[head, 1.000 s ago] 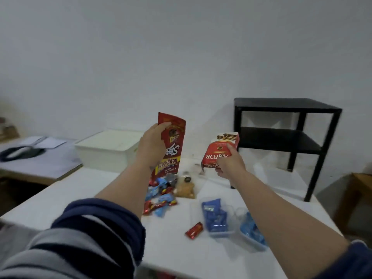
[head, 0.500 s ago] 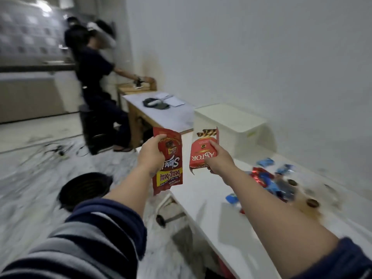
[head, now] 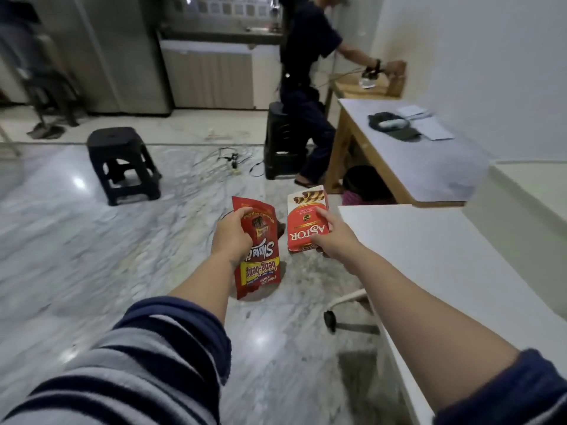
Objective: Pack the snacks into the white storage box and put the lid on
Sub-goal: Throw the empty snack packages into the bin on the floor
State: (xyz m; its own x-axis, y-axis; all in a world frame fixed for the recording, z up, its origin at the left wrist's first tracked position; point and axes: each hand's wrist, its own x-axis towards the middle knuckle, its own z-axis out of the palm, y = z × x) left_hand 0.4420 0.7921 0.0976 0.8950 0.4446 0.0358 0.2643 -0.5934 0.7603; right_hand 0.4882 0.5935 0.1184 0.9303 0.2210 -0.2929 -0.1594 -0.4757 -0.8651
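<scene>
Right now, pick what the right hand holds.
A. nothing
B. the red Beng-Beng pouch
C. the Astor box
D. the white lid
C: the right hand grips the Astor box out past the table edge, above the floor, while the left hand holds the Beng-Beng pouch.

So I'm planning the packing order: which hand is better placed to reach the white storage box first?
Probably the right hand. It holds the Astor box beside the white table, on the side of the white storage box. The left hand, with the Beng-Beng pouch, hangs farther away over the floor.
</scene>
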